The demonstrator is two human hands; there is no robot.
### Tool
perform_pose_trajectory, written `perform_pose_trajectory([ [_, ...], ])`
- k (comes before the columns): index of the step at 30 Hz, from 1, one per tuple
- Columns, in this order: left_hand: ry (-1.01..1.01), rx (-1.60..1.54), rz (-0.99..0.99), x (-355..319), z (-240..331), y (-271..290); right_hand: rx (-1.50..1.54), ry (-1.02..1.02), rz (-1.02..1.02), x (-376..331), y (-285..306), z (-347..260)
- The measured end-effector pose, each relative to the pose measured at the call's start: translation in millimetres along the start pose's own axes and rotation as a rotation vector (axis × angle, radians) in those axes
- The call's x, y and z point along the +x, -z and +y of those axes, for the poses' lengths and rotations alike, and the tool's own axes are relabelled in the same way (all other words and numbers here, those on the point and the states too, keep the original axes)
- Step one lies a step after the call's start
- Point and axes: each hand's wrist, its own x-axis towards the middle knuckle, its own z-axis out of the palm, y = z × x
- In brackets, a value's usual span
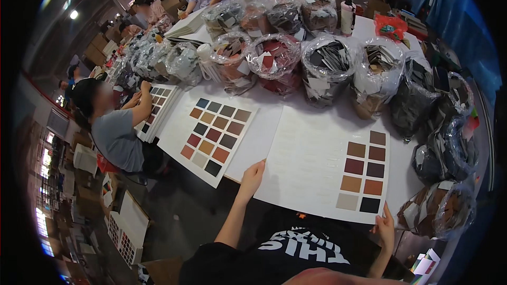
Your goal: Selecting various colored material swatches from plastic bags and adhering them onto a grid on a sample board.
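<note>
In front of me lies a large white swatch sheet (301, 150), with two columns of brown, maroon, tan, orange, grey and black squares along its right side. Its remaining surface is white, with faint strips. My left hand (252, 179) is closed on the sheet's left edge near the front corner. At the front right corner my right hand (385, 228) grips the same sheet, its thumb side partly hidden. A second swatch sheet (240, 148), bearing more rows of coloured squares, lies to the left on the table.
Clear plastic bags of swatch pieces (327, 66) line the table's far side, and more bags (435, 211) stand at the right. A white bottle (347, 18) is behind them. At the left a co-worker (113, 132) handles a stack of swatch sheets (158, 105). Other people work farther back.
</note>
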Motion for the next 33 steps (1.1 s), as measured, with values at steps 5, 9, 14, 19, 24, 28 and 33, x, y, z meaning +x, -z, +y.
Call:
perform_pose_trajectory([
  [5, -0.182, 0.342, 0.091, 1, 29, -6, -0.818, -0.095, 0.19, -4, -16, -40],
  [9, -0.128, 0.465, 0.088, 4, 42, 2, -1.26, 0.097, 0.236, 3, -19, -52],
  [14, -0.482, 0.618, 0.287, 85, 68, 50, -1.235, 0.084, 0.381, 21, -43, -116],
  [19, -0.848, 0.729, 0.541, 237, 150, 129, -0.999, 0.407, 0.236, 82, -125, -173],
  [24, -0.619, 1.048, 0.45, 343, 175, 169, -0.867, 0.648, -0.05, 149, -213, -203],
  [28, -0.402, 1.232, 0.298, 361, 162, 178, -0.83, 1.004, -0.124, 197, -282, -240],
  [33, -0.408, 0.984, 0.315, 376, 151, 168, -0.871, 1.433, -0.115, 278, -369, -282],
])
